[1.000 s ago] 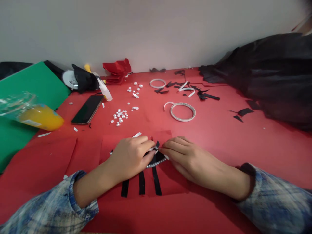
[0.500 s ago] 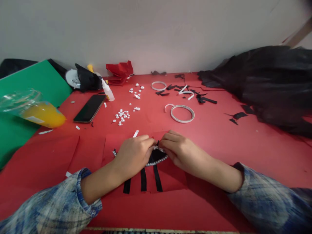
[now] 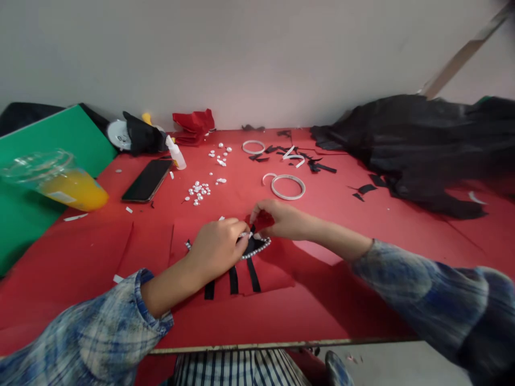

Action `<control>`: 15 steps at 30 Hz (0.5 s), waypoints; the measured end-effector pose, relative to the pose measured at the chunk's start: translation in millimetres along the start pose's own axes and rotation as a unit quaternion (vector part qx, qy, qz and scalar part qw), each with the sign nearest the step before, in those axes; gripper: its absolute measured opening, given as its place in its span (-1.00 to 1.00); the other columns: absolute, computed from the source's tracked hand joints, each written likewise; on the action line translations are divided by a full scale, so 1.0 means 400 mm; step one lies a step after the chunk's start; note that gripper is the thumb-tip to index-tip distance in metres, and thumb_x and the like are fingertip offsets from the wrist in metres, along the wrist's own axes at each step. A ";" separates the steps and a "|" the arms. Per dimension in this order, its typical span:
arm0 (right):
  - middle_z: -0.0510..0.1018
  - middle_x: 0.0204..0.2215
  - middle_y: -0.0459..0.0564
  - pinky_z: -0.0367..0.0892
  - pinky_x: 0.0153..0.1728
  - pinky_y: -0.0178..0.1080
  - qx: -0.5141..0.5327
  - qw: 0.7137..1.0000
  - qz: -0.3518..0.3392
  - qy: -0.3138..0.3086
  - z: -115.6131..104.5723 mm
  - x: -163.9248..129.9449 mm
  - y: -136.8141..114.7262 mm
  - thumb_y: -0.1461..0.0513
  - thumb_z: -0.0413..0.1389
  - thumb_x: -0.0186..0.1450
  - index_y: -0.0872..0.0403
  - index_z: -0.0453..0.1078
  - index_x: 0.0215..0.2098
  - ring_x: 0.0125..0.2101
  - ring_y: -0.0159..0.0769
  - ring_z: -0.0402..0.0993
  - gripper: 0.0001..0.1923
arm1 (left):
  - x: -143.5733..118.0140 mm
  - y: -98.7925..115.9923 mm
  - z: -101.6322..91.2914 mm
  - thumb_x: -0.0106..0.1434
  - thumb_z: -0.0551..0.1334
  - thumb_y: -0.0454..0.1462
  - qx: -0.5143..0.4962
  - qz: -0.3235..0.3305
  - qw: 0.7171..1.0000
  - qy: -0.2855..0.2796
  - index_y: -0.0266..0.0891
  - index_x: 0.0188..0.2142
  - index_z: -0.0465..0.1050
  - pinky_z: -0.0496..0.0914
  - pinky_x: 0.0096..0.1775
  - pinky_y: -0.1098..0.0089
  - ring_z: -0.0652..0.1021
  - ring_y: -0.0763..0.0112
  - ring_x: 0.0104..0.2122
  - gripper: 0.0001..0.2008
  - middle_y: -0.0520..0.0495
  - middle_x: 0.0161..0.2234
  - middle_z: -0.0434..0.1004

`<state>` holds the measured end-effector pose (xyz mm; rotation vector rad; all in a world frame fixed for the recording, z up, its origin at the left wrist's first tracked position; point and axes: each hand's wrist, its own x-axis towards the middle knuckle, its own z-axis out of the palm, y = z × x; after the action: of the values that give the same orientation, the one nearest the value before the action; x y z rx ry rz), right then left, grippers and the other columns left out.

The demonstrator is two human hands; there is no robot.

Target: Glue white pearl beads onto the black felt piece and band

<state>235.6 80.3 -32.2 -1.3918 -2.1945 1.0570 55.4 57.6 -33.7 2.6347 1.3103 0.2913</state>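
Your right hand (image 3: 285,221) has opened up since the earlier look: its finger and thumb were close together beside your left hand (image 3: 218,242), and now they are spread loose, just by the top of a small flat black piece edged with shiny silver beads (image 3: 253,246). I can't tell if a fingertip touches it. Your left hand pinches this piece between thumb and finger. The piece is over a thin red sheet (image 3: 277,271), and three flat black strips (image 3: 234,280) stick out below it, between 6 and 8 o'clock. From the piece, a thin white roll of tape (image 3: 288,197) sits at 1 o'clock, with its loose end curled. A little heap of round white beads (image 3: 200,196) is between 10 and 11. Farther out, a flat shiny black phone (image 3: 147,182) lies at 10, a small white plastic bottle (image 3: 178,157) is near 11, and a big wrinkled black sheet (image 3: 406,147) spreads at 2.
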 end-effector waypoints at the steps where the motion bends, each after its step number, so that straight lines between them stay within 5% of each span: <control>1: 0.49 -0.32 0.00 0.28 -0.35 -0.33 -0.031 0.999 -0.005 -0.008 -0.005 0.005 -0.006 0.42 0.19 -0.02 0.14 0.37 -0.35 -0.32 -0.33 0.40 -0.75 | -0.001 0.000 -0.003 0.22 0.09 -0.31 -0.005 -0.004 1.000 0.000 -0.26 -0.31 0.48 0.30 -0.40 0.40 0.53 0.28 -0.35 -0.81 -0.10 -0.36 0.55; 5: 0.50 -0.46 -0.05 0.22 -0.47 -0.37 -0.075 0.995 0.063 0.007 0.002 0.001 -0.037 0.43 0.14 -0.03 0.13 0.37 -0.43 -0.44 -0.37 0.38 -0.82 | -0.004 -0.007 -0.007 0.21 0.09 -0.30 -0.022 -0.011 1.000 0.004 -0.26 -0.32 0.49 0.30 -0.40 0.40 0.54 0.27 -0.35 -0.80 -0.12 -0.35 0.56; 9: 0.45 -0.58 -0.10 0.20 -0.52 -0.39 0.063 0.985 0.157 0.030 0.031 -0.015 -0.056 0.43 0.09 -0.01 0.13 0.35 -0.56 -0.52 -0.43 0.33 -0.90 | -0.001 -0.022 0.004 0.22 0.07 -0.30 -0.027 0.005 1.000 0.014 -0.28 -0.32 0.48 0.30 -0.39 0.39 0.53 0.25 -0.33 -0.79 -0.15 -0.34 0.56; 15: 0.40 -0.67 -0.15 0.20 -0.51 -0.39 0.138 0.967 0.202 0.071 0.043 -0.010 -0.070 0.48 0.07 -0.07 0.13 0.29 -0.69 -0.57 -0.47 0.29 -0.83 | 0.000 -0.031 0.010 0.22 0.06 -0.31 -0.029 0.024 0.999 0.010 -0.31 -0.32 0.47 0.31 -0.38 0.36 0.54 0.22 -0.34 -0.78 -0.18 -0.34 0.55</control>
<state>209.2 62.8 -22.9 -1.7576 -1.6238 1.2931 47.0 64.6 -40.7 2.6240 1.2264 0.3570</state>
